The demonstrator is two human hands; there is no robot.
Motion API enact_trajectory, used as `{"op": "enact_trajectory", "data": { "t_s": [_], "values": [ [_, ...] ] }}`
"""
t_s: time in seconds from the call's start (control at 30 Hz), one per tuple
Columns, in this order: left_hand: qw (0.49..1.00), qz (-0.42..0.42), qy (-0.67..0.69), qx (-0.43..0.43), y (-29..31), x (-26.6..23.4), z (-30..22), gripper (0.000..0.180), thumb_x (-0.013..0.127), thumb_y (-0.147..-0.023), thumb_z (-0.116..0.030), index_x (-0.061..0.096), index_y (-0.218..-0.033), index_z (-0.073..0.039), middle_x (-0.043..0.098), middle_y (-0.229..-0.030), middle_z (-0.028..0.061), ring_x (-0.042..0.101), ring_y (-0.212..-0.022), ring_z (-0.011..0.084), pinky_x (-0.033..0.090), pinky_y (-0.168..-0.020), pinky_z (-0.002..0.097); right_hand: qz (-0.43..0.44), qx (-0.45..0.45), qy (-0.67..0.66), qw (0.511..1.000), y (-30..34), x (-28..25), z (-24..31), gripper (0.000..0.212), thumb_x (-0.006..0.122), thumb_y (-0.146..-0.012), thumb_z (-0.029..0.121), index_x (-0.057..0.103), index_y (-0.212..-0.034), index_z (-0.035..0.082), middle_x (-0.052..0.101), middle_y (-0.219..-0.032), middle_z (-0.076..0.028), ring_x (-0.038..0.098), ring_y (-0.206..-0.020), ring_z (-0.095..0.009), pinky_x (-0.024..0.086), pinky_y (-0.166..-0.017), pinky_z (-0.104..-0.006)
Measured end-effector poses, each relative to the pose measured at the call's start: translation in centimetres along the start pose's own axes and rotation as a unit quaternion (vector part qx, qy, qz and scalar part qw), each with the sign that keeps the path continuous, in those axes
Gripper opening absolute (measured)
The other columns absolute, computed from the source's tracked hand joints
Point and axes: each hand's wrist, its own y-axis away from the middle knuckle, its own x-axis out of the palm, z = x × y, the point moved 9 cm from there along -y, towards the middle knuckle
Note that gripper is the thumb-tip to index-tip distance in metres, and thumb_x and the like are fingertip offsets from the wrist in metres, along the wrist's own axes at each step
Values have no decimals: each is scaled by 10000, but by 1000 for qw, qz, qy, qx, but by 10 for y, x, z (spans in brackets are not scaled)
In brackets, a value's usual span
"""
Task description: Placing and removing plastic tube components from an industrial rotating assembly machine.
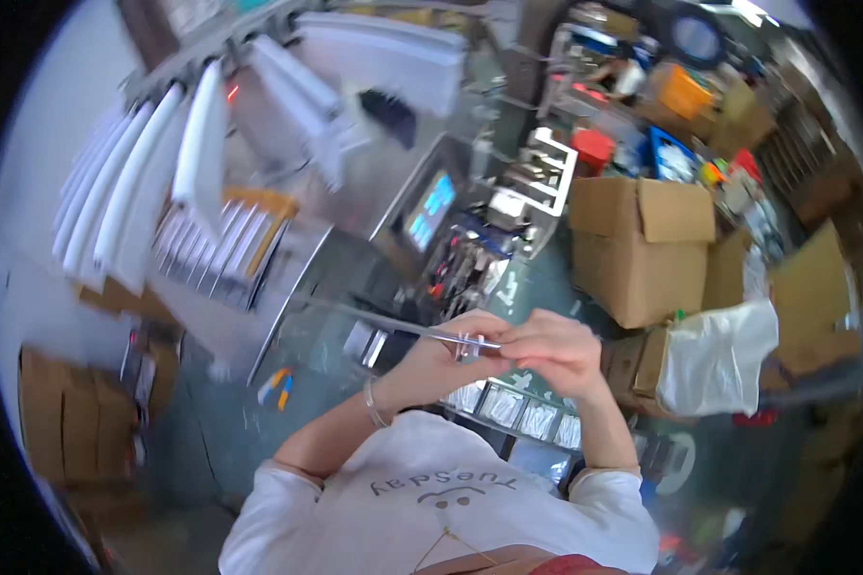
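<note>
In front of my chest, both hands meet over a long, thin metallic rod (369,317) that points away to the upper left. My left hand (443,362) is closed on it close to its near end. Small clear pieces (468,345) sit on the rod between my fingers; their exact kind is too small to tell. At the rod's tip, my right hand (554,351) has its fingertips pinched together. Just below the hands lies a row of silvery square packets (501,406), partly hidden by my arms and shirt.
Cutters (276,388) with orange and blue handles lie left of me. Ahead are a lit screen (431,209) and machine parts (465,264). White curved panels (144,182) hang at upper left. An open cardboard box (633,249) stands right, beside a white bag (719,359).
</note>
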Motion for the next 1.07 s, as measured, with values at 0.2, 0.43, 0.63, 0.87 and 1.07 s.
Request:
{"op": "enact_trajectory", "data": {
  "t_s": [0.2,0.43,0.63,0.87,1.07],
  "values": [
    [967,-101,27,-233,106,-62,52,232,535,-947,-221,635,-938,-12,592,-688,7,578,-634,77,465,-580,210,77,-95,114,986,18,105,-15,301,699,-671,89,670,-965,30,660,-1023,-87,587,-761,-241,443,-651,-335],
    [951,-150,28,-268,202,-160,51,376,468,-967,-343,624,-889,-10,567,-541,24,545,-485,85,419,-457,222,135,-237,291,917,-13,236,-22,374,632,-694,109,627,-1065,60,622,-1102,-78,559,-857,-214,424,-769,-383],
    [931,-316,57,-177,249,-288,16,398,545,-910,-377,609,-980,9,620,-642,80,598,-523,146,474,-469,264,116,-221,450,858,-89,334,-55,378,557,-770,63,570,-1148,68,613,-1109,-77,561,-864,-221,384,-808,-400],
    [889,-376,120,-230,427,-300,92,338,607,-885,-350,551,-765,-40,582,-653,55,538,-529,106,440,-467,248,46,-68,479,874,-111,377,-78,441,599,-886,242,502,-1248,11,553,-1201,-182,526,-1068,-332,388,-876,-463],
    [558,-582,-76,-586,768,-227,276,368,595,-744,-360,695,-876,-31,653,-854,237,638,-823,386,496,-771,448,168,-125,186,960,7,443,-30,446,603,-903,247,473,-1254,3,477,-1210,-181,427,-1104,-291,350,-872,-498]
  ]
}}
